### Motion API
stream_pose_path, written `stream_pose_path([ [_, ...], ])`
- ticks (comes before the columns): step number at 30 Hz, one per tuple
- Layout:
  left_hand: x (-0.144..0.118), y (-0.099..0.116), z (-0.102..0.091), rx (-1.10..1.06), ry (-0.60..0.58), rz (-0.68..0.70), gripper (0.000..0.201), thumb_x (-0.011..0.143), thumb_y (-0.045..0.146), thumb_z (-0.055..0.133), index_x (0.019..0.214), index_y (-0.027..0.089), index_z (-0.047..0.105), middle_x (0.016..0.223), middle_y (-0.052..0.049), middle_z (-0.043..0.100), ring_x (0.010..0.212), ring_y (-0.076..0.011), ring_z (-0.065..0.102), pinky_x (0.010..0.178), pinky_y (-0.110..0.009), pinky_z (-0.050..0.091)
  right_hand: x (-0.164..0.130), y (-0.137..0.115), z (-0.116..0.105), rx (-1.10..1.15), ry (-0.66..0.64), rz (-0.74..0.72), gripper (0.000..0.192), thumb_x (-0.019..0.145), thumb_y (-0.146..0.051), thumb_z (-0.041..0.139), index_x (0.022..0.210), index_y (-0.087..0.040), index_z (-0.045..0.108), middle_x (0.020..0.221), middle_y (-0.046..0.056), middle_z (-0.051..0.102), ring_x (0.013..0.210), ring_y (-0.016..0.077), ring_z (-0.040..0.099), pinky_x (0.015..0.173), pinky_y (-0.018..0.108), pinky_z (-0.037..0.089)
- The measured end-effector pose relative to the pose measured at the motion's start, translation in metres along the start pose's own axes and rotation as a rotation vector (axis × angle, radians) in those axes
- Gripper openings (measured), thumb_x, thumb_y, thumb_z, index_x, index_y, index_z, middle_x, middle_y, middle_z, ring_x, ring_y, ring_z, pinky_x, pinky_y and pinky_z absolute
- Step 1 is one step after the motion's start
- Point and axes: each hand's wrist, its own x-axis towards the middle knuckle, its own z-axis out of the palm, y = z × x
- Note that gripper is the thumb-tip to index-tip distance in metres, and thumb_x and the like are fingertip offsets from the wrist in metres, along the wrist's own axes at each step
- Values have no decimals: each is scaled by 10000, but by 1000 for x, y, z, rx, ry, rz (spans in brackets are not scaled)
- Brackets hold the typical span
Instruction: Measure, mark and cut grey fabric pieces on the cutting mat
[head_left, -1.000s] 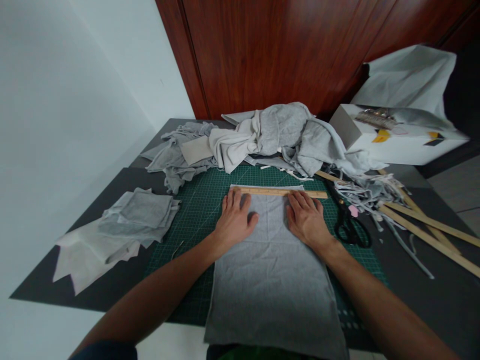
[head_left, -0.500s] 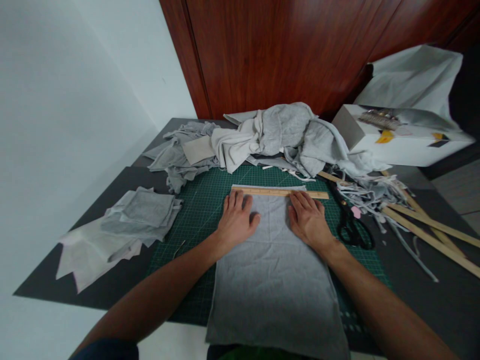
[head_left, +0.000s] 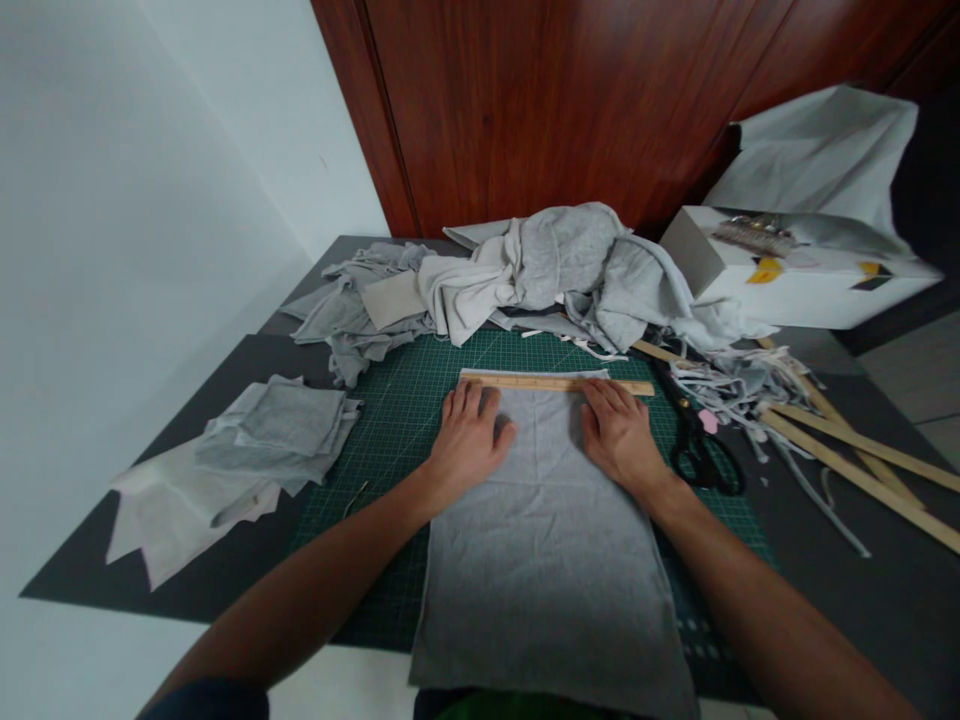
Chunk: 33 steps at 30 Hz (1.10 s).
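A long piece of grey fabric (head_left: 547,580) lies spread over the green cutting mat (head_left: 397,420), its near end hanging past the table edge towards me. Across its far end rests a flat wooden ruler (head_left: 540,382), with a thin strip of fabric showing beyond it. My left hand (head_left: 469,440) lies flat on the fabric, fingertips against the ruler's left part. On the right part, my right hand (head_left: 619,435) presses with its fingers stretched out. Black-handled scissors (head_left: 705,455) lie on the mat to the right of my right hand.
Crumpled grey and white cloth (head_left: 570,260) is heaped along the back. Folded pieces (head_left: 292,420) lie at left. Fabric scraps (head_left: 742,385) and wooden strips (head_left: 862,475) are at right, below a white box (head_left: 810,285). A wall (head_left: 187,200) bounds the left side.
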Motion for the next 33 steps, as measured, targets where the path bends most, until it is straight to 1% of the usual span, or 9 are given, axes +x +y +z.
stream_pose_path([
  [3,5,-5,-5,-38,50,-8,393,1048,349,493,1373,162,611,1471,-178,596,1439,-342,491,1210,-544,404,5,22,3,11,60,54,389,1015,-203,462,1309,-148,711,1302,143,753,1224,317,611,1016,450,459],
  [6,10,-16,-10,-21,94,-40,313,1046,237,460,1259,174,680,1358,-135,683,1313,-309,577,1143,-491,457,10,47,5,14,102,90,373,1002,-170,444,1198,-148,760,1171,133,795,1124,296,643,1013,439,453],
  [9,16,-31,-11,17,121,-94,310,1017,150,459,1183,181,719,1284,-119,725,1234,-305,609,1072,-472,489,15,65,8,27,97,84,399,985,-143,424,1170,-165,776,1159,134,802,1097,284,668,1034,459,435],
  [12,20,-43,-9,50,135,-147,303,1002,137,470,1150,168,733,1248,-128,735,1199,-320,614,1043,-486,496,16,74,11,31,56,77,417,976,-139,424,1188,-185,780,1167,131,802,1092,282,674,1046,478,420],
  [15,22,-45,-7,73,130,-185,289,986,150,502,1168,161,727,1243,-143,725,1189,-334,615,1026,-495,496,14,76,13,23,50,94,413,973,-152,443,1209,-179,780,1178,139,791,1096,292,639,1049,488,410],
  [19,22,-38,-8,103,128,-217,382,943,166,563,1313,137,653,1309,-172,685,1215,-355,604,1023,-499,489,12,75,12,30,90,119,423,923,-150,500,1245,-177,773,1177,149,759,1127,328,577,1041,535,396],
  [24,20,-32,-9,116,155,-257,483,916,181,589,1390,94,575,1343,-206,650,1235,-371,598,1033,-501,480,12,67,6,3,150,156,313,919,-207,541,1070,-211,816,1108,137,740,1102,348,552,965,527,435],
  [29,20,-33,-9,111,140,-248,366,920,187,575,1276,118,627,1271,-192,672,1190,-365,616,1014,-497,492,10,58,-2,4,154,135,272,849,-187,582,988,-200,815,1055,134,752,1075,350,571,945,526,446],
  [33,20,-33,-10,115,118,-248,277,912,178,572,1170,128,659,1187,-175,690,1138,-351,630,992,-484,506,8,50,-6,-31,136,159,342,769,-175,582,1019,-203,813,1068,126,764,1080,364,582,920,526,460],
])
